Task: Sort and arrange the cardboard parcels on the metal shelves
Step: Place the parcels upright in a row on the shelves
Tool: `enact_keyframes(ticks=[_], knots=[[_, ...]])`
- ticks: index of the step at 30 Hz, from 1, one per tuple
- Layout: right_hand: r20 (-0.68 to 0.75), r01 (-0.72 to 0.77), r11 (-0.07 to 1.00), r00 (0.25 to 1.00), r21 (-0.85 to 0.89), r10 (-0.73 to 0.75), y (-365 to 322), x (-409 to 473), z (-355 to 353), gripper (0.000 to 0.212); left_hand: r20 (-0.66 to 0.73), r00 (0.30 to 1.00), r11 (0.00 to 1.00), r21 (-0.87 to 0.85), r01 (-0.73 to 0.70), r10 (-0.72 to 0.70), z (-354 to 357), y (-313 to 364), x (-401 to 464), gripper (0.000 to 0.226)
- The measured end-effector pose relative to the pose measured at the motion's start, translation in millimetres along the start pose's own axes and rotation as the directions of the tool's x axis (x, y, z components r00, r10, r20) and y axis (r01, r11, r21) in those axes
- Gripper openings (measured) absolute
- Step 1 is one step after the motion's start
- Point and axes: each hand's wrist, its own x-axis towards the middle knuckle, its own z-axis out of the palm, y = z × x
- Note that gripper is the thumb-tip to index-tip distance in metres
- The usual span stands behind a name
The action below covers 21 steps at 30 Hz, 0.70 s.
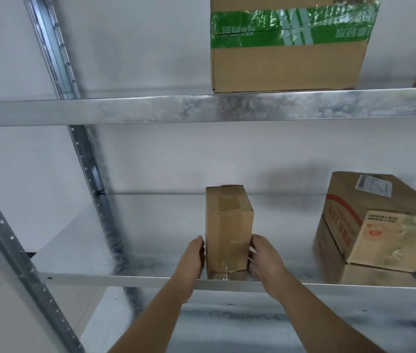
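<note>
The small taped parcel (pixel 228 233) stands upright at the front edge of the middle shelf (pixel 100 250). The left hand (pixel 193 258) and right hand (pixel 262 258) press flat against its two sides, fingers straight. The printed box (pixel 379 225) lies well to its right, tilted; the green-taped box (pixel 288 47) sits above it. The placing step looks underway; next likely calls for sliding it back squarely.

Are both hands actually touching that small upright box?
Touching. The head view shows the left hand flat against the small box's left side and the right hand against its right.
</note>
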Motion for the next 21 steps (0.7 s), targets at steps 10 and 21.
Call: enact_keyframes(ticks=[10, 21], knots=[[0.058, 0.1, 0.977, 0.994, -0.188, -0.091, -43.9, -19.9, 10.5, 0.031, 0.042, 0.993, 0.978, 0.177, -0.113, 0.107, 6.5, 49.5, -20.4, 0.068], [0.162, 0.28, 0.884, 0.958, -0.373, -0.235, -91.1, -24.4, 17.8, 0.054, 0.042, 0.95, 0.937, 0.155, -0.313, 0.31, 8.2, 93.1, -29.1, 0.049]])
